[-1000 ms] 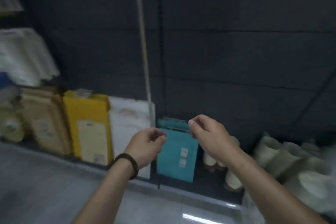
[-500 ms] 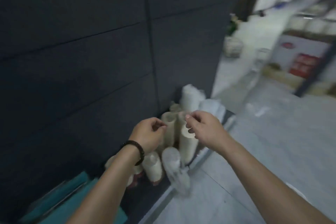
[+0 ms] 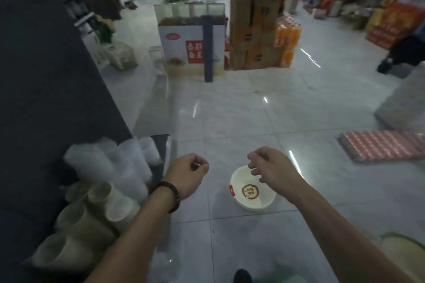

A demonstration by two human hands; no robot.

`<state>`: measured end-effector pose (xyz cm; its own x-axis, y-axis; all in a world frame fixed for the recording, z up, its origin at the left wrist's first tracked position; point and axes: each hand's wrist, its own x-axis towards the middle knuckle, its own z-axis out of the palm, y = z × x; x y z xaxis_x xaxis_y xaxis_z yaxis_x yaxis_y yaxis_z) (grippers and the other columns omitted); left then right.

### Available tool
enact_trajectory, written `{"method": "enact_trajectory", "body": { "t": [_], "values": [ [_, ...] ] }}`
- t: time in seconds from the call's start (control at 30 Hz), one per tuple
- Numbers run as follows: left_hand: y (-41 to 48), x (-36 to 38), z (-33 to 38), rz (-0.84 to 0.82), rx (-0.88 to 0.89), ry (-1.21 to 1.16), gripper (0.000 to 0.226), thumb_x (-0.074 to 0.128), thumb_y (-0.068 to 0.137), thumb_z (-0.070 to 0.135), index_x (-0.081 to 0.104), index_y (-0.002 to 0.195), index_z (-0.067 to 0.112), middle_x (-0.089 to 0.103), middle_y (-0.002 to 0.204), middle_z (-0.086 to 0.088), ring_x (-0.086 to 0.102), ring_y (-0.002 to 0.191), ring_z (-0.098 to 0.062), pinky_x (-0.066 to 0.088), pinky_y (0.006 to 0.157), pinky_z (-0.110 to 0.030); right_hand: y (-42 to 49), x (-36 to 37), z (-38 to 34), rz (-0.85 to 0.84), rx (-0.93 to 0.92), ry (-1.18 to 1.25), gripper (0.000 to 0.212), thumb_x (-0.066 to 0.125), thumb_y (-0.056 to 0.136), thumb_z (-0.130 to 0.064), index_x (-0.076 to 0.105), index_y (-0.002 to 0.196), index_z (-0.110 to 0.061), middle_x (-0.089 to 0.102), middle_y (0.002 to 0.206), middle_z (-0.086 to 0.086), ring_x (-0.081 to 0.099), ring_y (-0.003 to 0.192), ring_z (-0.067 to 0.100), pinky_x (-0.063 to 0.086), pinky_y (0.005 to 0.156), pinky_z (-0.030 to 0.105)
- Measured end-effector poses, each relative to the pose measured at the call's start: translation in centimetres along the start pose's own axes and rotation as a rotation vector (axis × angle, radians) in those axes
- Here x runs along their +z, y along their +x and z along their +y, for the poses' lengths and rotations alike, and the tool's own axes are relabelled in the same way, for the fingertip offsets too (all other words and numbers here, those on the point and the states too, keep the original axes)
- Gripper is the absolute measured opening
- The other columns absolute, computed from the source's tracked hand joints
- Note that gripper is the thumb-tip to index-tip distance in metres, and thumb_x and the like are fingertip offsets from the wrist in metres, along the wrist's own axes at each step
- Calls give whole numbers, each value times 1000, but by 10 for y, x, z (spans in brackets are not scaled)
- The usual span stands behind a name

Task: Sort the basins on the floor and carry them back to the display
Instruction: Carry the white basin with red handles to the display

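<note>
A white basin point(image 3: 239, 179) sits upright on the pale tiled floor point(image 3: 230, 122), well apart from the other goods. Inside it is a round red and orange sticker point(image 3: 250, 191) whose writing is too blurred to read, and a small red tab point(image 3: 231, 190) is on its near left rim. The right hand point(image 3: 270, 167) hangs over the basin's far edge, fingers loosely bent and holding nothing. The left hand point(image 3: 187, 174), with a dark bracelet point(image 3: 169, 193) at the wrist, is curled into a loose fist, thumb against forefinger, with nothing in it.

To the left, stacks of pale cups point(image 3: 99, 202) lie tipped against a dark wall point(image 3: 46, 76). Farther off stands a white display box point(image 3: 181, 48) with a red panel point(image 3: 195, 51) bearing white Chinese characters, not clear enough to read. Beside it are stacked cardboard boxes point(image 3: 255, 37) and packs of orange bottles point(image 3: 287, 41). A flat red pack point(image 3: 381, 145) lies on the floor to the right.
</note>
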<state>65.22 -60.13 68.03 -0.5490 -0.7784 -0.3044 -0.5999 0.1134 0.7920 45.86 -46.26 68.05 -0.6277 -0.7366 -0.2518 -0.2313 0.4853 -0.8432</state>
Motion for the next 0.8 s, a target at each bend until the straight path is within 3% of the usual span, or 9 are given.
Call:
{"method": "enact_trajectory", "body": {
  "t": [0.1, 0.33, 0.8],
  "values": [
    [58, 39, 28, -79, 28, 86, 11, 61, 95, 38, 67, 98, 29, 69, 101, 3, 69, 94, -21, 60, 87, -44, 48, -32, 26, 42, 62, 23, 23, 57, 99, -46, 69, 97, -26, 76, 95, -5, 74, 86, 14, 62, 83, 45],
    [176, 108, 47, -184, -48, 180, 13, 61, 97, 35, 66, 105, 26, 68, 104, 3, 69, 95, -19, 59, 90, -43, 167, -83, 80, 73, 226, 50, 20, 59, 98, -43, 68, 98, -25, 76, 92, -4, 74, 82, 17, 62, 87, 46],
    [473, 197, 0, -409, -286, 148, 17, 58, 99, 30, 63, 113, 21, 65, 110, -1, 66, 102, -24, 57, 95, -47, 402, -63, 186, 161, 634, 70, 30, 58, 103, -36, 60, 125, -16, 71, 105, 5, 72, 88, 22, 62, 75, 37]
  ]
}}
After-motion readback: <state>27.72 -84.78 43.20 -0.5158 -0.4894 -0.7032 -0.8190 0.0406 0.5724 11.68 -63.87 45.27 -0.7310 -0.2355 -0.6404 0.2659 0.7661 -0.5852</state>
